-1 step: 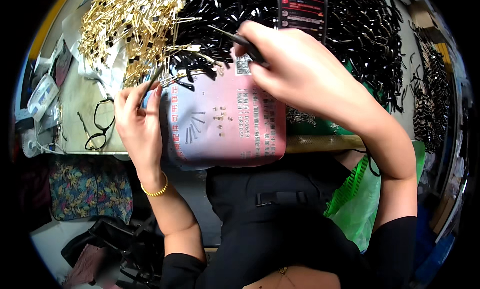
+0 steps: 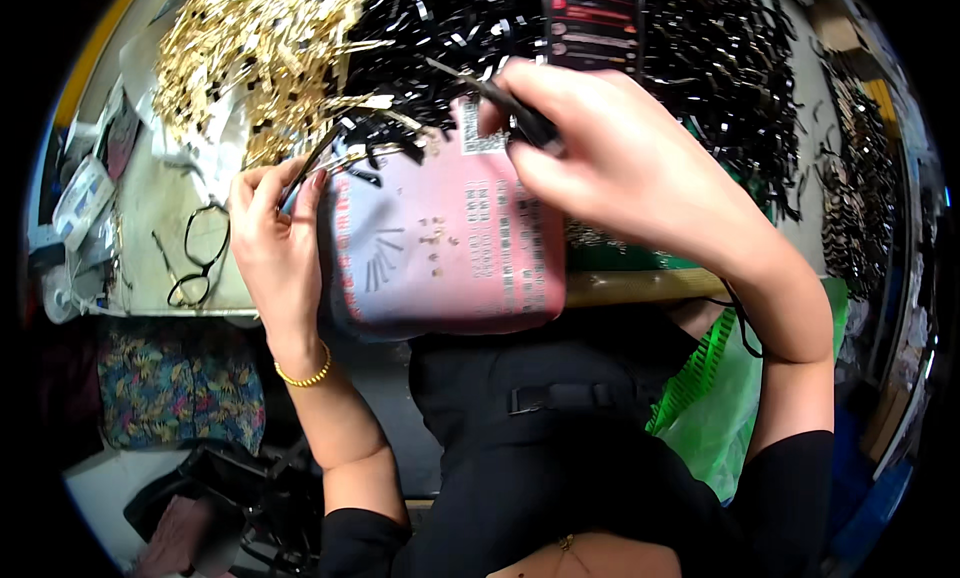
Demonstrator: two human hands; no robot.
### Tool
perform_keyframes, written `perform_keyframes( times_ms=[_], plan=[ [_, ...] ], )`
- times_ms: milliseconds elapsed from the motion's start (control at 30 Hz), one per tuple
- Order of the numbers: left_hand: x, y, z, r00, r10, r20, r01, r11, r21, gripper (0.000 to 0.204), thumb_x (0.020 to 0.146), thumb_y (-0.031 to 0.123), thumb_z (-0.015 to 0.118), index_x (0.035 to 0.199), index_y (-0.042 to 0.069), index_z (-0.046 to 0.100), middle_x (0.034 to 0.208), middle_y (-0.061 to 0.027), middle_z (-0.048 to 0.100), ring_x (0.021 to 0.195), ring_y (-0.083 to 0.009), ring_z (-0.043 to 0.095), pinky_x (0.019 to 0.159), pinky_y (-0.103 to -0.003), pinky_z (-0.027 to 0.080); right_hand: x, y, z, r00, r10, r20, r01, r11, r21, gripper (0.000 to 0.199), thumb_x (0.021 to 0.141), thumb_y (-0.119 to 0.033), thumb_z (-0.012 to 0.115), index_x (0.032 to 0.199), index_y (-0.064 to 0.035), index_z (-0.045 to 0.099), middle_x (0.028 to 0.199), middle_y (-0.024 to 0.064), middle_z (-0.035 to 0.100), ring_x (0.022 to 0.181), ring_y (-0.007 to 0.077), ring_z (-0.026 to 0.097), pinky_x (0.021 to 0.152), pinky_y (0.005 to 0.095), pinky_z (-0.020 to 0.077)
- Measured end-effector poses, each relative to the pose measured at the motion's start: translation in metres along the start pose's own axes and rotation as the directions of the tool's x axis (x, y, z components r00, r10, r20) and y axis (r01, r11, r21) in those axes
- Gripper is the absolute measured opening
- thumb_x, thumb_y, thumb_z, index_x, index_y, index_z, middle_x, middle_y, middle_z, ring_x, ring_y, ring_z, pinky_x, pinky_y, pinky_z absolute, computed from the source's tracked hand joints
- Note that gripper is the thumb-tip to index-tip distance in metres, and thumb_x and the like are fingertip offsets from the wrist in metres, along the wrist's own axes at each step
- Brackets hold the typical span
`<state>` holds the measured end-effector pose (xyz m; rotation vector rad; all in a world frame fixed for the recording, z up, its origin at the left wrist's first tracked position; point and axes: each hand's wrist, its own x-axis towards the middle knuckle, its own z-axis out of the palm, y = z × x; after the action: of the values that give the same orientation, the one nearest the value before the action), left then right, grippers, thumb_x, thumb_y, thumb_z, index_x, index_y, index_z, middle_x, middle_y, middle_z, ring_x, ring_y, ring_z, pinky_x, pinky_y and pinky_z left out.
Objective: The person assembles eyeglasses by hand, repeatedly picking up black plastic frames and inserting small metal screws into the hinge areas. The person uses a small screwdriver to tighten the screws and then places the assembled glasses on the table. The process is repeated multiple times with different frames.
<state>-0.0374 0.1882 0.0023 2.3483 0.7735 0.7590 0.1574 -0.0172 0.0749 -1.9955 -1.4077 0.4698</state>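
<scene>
My left hand [image 2: 275,218] is closed at the left edge of a pink and blue printed mat [image 2: 530,298], pinching a slim black eyeglass temple [image 2: 318,158] between thumb and fingers. My right hand [image 2: 610,138] is wrapped around the black handle of a thin screwdriver [image 2: 525,121]. Its metal shaft points up and left over black parts, apart from the left hand. Gold-coloured metal temples [image 2: 370,103] lie just beyond the left fingers. Tiny brass-coloured bits [image 2: 436,243] and thin grey strips [image 2: 385,263] show on the mat.
Behind the mat lie a heap of gold temples [image 2: 250,48] and a heap of black temples [image 2: 440,28]. A phone [image 2: 595,23] with a lit screen separates these from more black temples [image 2: 720,68]. Black-framed glasses [image 2: 207,243] rest at left. A green bag [image 2: 720,428] hangs at right.
My right hand and the screwdriver have shifted slightly right and toward me. The left hand stays nearly in place, still holding the temple. The view has shifted a little and blurred.
</scene>
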Motion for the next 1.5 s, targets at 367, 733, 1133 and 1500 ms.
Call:
perform_keyframes(
  times_ms=[367, 733, 1133, 1500],
  plan=[
    [-0.017, 0.022, 0.022, 0.990, 0.127, -0.052, -0.131, 0.989, -0.064, 0.045, 0.091, -0.018, 0.046, 0.132, -0.004, 0.056, 0.116, -0.0135, 0.063, 0.106, -0.0218, 0.065, 0.094, -0.032, 0.054, -0.197, 0.027, -0.064, 0.678, 0.718, -0.154, -0.620, 0.672, 0.405, 0.015, 0.092, -0.003, 0.062, 0.105, 0.0045, 0.064, 0.090, 0.0072, 0.069, 0.087, 0.0116, 0.068, 0.079, 0.0270, 0.0530],
    [-0.087, 0.139, 0.056, 0.815, 0.479, 0.325, -0.244, 0.793, -0.558, 0.023, 0.088, -0.003, 0.067, 0.110, 0.000, 0.069, 0.093, -0.0104, 0.072, 0.069, -0.0251, 0.065, 0.066, -0.034, 0.052, -0.179, 0.016, -0.031, 0.783, 0.620, -0.051, -0.374, 0.535, 0.758, 0.009, 0.095, -0.007, 0.069, 0.098, 0.0002, 0.065, 0.088, 0.0023, 0.068, 0.064, 0.0035, 0.058, 0.055, 0.0205, 0.0477],
    [-0.103, 0.146, 0.080, 0.780, 0.485, 0.396, -0.130, 0.744, -0.656, 0.024, 0.085, -0.002, 0.071, 0.109, -0.001, 0.070, 0.089, -0.0107, 0.072, 0.067, -0.0245, 0.064, 0.062, -0.034, 0.049, -0.166, 0.008, -0.011, 0.804, 0.587, 0.094, -0.369, 0.369, 0.853, 0.013, 0.094, -0.012, 0.073, 0.097, -0.0011, 0.066, 0.078, 0.0009, 0.065, 0.058, 0.0028, 0.056, 0.050, 0.0178, 0.0439],
    [-0.106, 0.150, 0.083, 0.794, 0.503, 0.342, -0.180, 0.732, -0.658, 0.019, 0.085, -0.003, 0.071, 0.104, -0.001, 0.069, 0.087, -0.0115, 0.071, 0.064, -0.0250, 0.061, 0.060, -0.034, 0.048, -0.171, 0.006, -0.012, 0.802, 0.593, 0.069, -0.372, 0.406, 0.835, 0.011, 0.094, -0.011, 0.073, 0.097, -0.0026, 0.067, 0.076, -0.0010, 0.065, 0.059, 0.0017, 0.056, 0.051, 0.0179, 0.0427]
  ],
)
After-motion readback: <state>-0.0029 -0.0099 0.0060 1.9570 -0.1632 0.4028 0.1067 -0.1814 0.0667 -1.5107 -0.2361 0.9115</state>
